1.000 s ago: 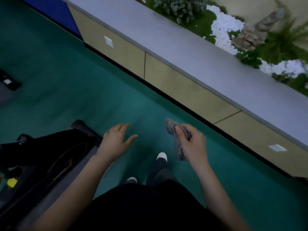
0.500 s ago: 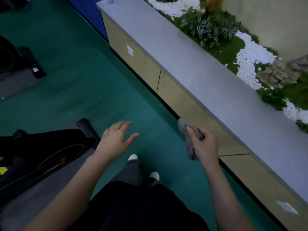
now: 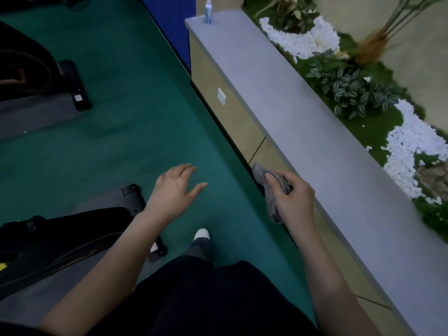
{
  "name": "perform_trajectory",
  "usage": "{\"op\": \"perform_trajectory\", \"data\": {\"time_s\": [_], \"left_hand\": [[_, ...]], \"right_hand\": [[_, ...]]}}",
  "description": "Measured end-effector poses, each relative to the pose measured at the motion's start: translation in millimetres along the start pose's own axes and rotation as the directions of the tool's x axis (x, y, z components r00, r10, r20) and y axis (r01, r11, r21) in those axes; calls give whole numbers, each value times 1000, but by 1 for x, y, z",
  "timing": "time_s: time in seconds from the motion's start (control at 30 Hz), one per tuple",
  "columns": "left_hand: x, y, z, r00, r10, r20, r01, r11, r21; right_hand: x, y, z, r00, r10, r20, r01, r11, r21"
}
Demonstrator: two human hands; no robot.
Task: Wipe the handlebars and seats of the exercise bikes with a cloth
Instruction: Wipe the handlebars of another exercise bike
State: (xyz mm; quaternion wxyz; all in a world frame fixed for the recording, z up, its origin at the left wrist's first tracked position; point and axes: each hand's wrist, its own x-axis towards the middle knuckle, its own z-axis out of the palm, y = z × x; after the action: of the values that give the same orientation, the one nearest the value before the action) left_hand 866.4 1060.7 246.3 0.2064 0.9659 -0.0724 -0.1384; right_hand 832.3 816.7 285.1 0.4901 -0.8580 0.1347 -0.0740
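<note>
The green floor (image 3: 145,132) fills most of the head view and forms an open aisle. Along its right edge runs a long grey ledge (image 3: 303,122) on tan panels, with a planter bed (image 3: 351,93) of foliage and white pebbles behind it.

Two exercise bikes are only partly in view. The near bike (image 3: 60,234) lies at lower left, its black frame and floor stabiliser visible. The far bike (image 3: 26,66) stands at upper left on a grey mat (image 3: 36,115). No handlebar or seat of either bike shows in the frame.

Step in hand, as judged: transit along the aisle between bikes. No wiping contact exists at this moment.

The left hand (image 3: 174,190) hovers over the floor, fingers straight and loosely spread, holding nothing. The right hand (image 3: 293,197) hovers just beside the ledge front, fingers curled round the cloth (image 3: 271,202), thumb pressed on top. The grey cloth is bunched, and one end hangs below the fist.

Next move, as judged: turn toward a bike, bring a handlebar or seat into view, and lay the cloth flat on it.

Obstructions: the near bike's stabiliser projects into the walking path close to the shoe (image 3: 201,235). A small bottle (image 3: 208,10) stands on the far end of the ledge, well apart from both hands.
</note>
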Motion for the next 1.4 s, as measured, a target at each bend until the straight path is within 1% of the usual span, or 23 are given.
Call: {"op": "perform_trajectory", "data": {"time_s": [0.1,0.27,0.47,0.53,0.67,0.83,1.03,1.2,1.4], "left_hand": [[27,-13,-18,1000,-29,-12,29,1000,4],[53,-35,-35,988,-153,-30,152,987,-51],[87,-60,-50,947,-318,-44,312,944,-107],[105,-66,-56,928,-367,-58,359,926,-119],[151,-67,-72,886,-451,-106,436,889,-137],[216,-58,-90,876,-471,-102,460,881,-114],[269,-62,-113,845,-509,-163,487,859,-158],[293,-100,-135,772,-606,-193,570,794,-212],[314,-176,-163,704,-681,-201,635,730,-253]], "right_hand": [[34,-14,21,1000,-19,14,19,1000,21],[83,-30,49,993,-46,107,41,998,44],[161,-44,87,969,0,247,-12,999,49],[191,-52,102,955,-23,295,3,998,69],[258,-73,130,914,-115,388,93,993,77],[341,-90,159,873,-183,452,165,983,80],[413,-105,193,836,-182,517,180,982,55],[451,-139,247,783,-212,585,210,975,73],[469,-189,343,721,-211,660,250,968,37]]}}
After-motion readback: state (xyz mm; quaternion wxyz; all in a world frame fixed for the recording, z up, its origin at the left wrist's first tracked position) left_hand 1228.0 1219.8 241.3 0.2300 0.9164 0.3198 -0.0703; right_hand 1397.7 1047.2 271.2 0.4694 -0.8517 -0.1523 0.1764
